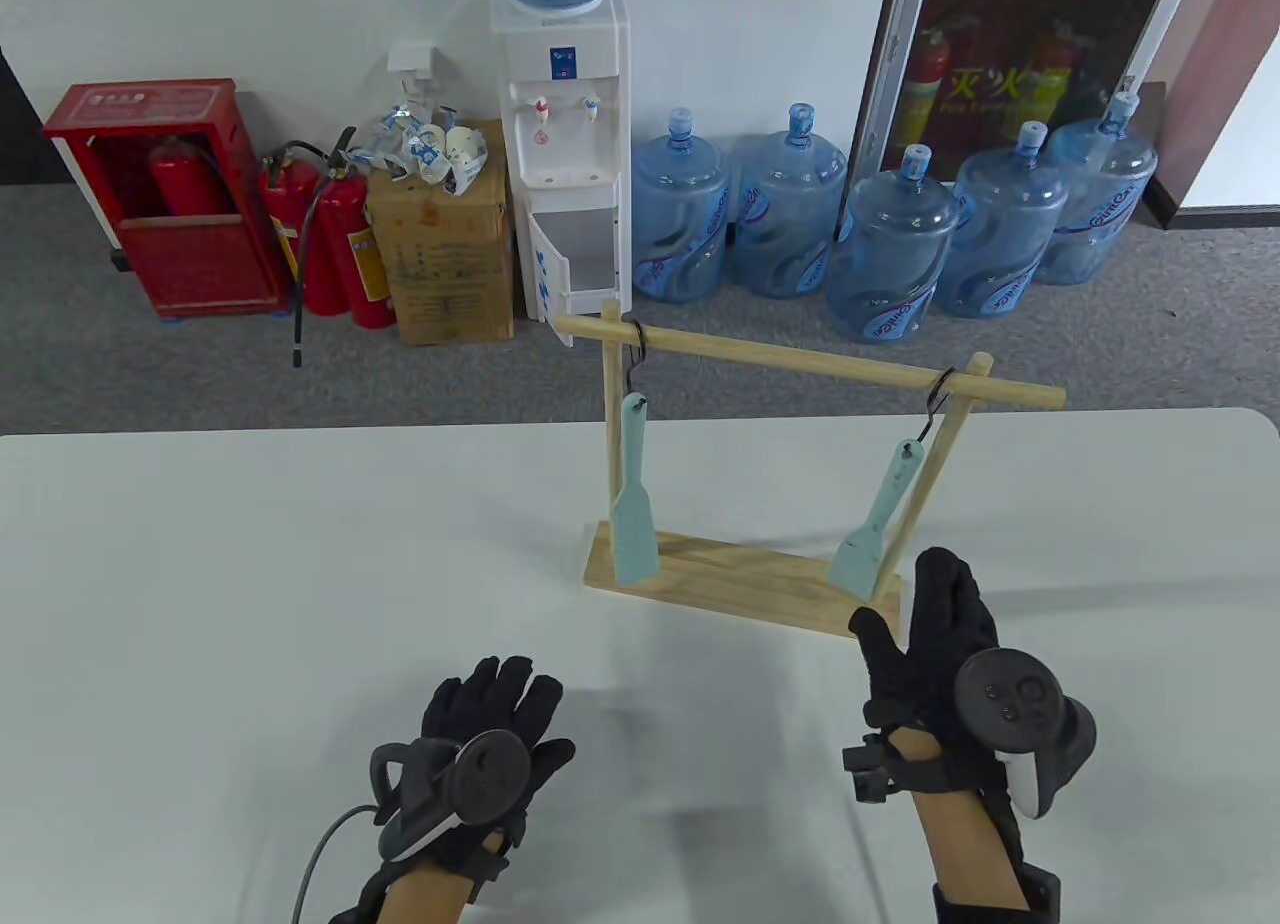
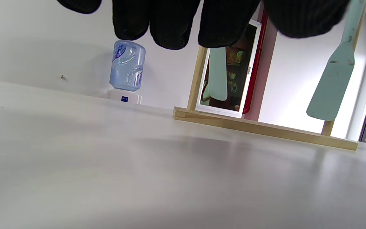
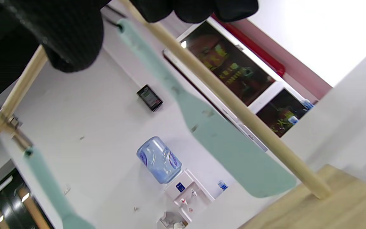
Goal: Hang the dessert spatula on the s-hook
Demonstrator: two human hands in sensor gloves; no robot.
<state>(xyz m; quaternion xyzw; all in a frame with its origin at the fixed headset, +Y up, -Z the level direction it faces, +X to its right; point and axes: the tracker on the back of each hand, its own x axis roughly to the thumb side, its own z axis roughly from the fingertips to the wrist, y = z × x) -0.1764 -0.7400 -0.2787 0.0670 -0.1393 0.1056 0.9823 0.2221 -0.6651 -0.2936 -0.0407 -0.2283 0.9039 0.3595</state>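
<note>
A wooden rack (image 1: 740,584) stands on the white table (image 1: 250,584). Two black s-hooks hang from its top bar, the left s-hook (image 1: 637,349) and the right s-hook (image 1: 938,399). A mint dessert spatula (image 1: 633,504) hangs straight from the left hook. A second mint spatula (image 1: 872,529) hangs tilted from the right hook; it also shows in the right wrist view (image 3: 214,130) and the left wrist view (image 2: 332,86). My right hand (image 1: 925,629) is open and empty just below and right of that spatula, apart from it. My left hand (image 1: 495,709) is open and empty over the table, nearer me.
Behind the table stand a water dispenser (image 1: 565,154), several blue water jugs (image 1: 890,254), a cardboard box (image 1: 440,244) and red fire extinguishers (image 1: 335,244). The rack's base (image 2: 265,128) lies across the table's far middle.
</note>
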